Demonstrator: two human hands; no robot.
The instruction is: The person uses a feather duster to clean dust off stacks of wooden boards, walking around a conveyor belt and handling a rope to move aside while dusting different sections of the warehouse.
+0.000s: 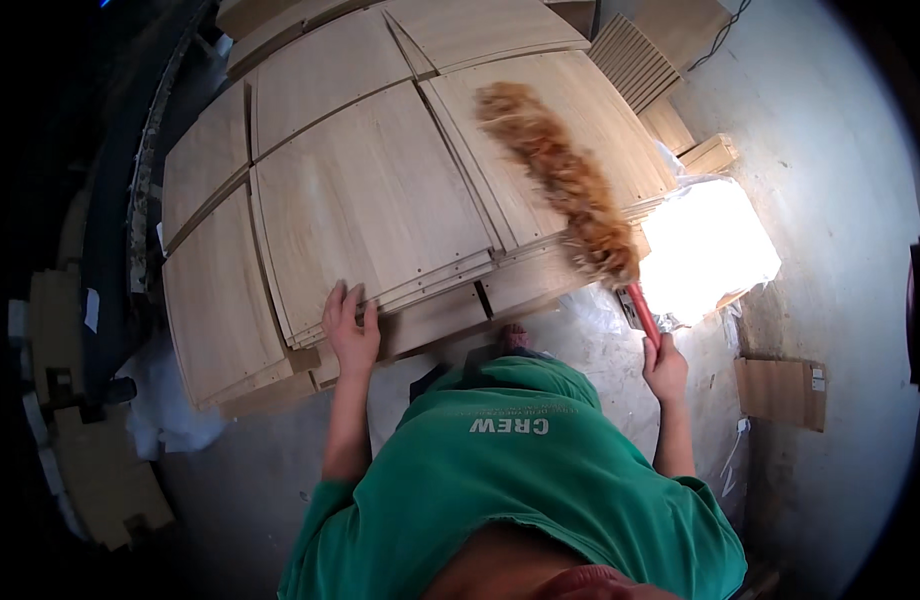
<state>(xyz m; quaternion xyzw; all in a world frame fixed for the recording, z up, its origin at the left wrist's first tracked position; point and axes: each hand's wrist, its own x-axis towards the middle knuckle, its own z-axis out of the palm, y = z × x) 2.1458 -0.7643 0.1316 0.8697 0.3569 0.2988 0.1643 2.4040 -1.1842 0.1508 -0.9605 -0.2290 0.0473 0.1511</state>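
My right hand (pixel 665 370) is closed round the red handle of a feather duster (pixel 565 180). The duster's fluffy brown feathers slant up and to the left, over the right-hand stack of wooden panels (pixel 580 110). Its feathers look slightly smeared by motion. My left hand (pixel 351 325) rests at the front edge of the middle stack of pale wooden panels (pixel 370 200), fingers apart and fingertips on the top board. Small dark holes run along the near edges of these boards. Whether the feathers touch the wood, I cannot tell.
More panel stacks (pixel 215 290) stand close together to the left and behind. A bright white plastic-wrapped bundle (pixel 715 245) lies to the right, near a brown board (pixel 783 393) by the wall. Clear plastic (pixel 175 400) and cardboard (pixel 110 465) lie at the left.
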